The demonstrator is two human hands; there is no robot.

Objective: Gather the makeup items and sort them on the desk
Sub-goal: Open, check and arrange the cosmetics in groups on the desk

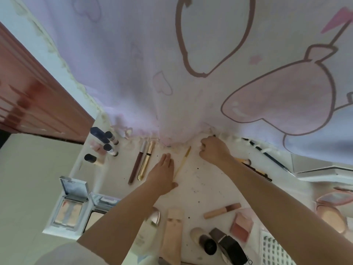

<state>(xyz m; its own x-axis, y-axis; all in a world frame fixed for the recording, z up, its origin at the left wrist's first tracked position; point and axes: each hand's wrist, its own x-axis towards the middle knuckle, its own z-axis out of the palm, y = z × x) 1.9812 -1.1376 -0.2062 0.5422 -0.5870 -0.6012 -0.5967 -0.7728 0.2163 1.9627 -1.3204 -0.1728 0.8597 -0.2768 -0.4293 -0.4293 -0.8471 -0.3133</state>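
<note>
On the white desk (202,186) my left hand (162,173) lies flat with straight fingers beside a thin gold pencil (183,161). To its left lie a brown lip pencil (136,163) and a gold tube (146,161), side by side. My right hand (214,150) is curled into a fist at the curtain's hem. A small dark tip pokes out above its knuckles, and the rest of that item is hidden. Brushes (254,167) lie just right of that wrist. Near me are a peach lip gloss (221,209), a blush pan (241,226) and a beige tube (172,234).
A printed curtain (191,73) hangs over the desk's far edge. Small bottles (107,146) cluster at the far left. Open palettes (70,205) overhang the left edge. A long dark pencil (267,155), a pink compact (332,213), dark bottles (229,245) and a gridded tray (275,251) are on the right.
</note>
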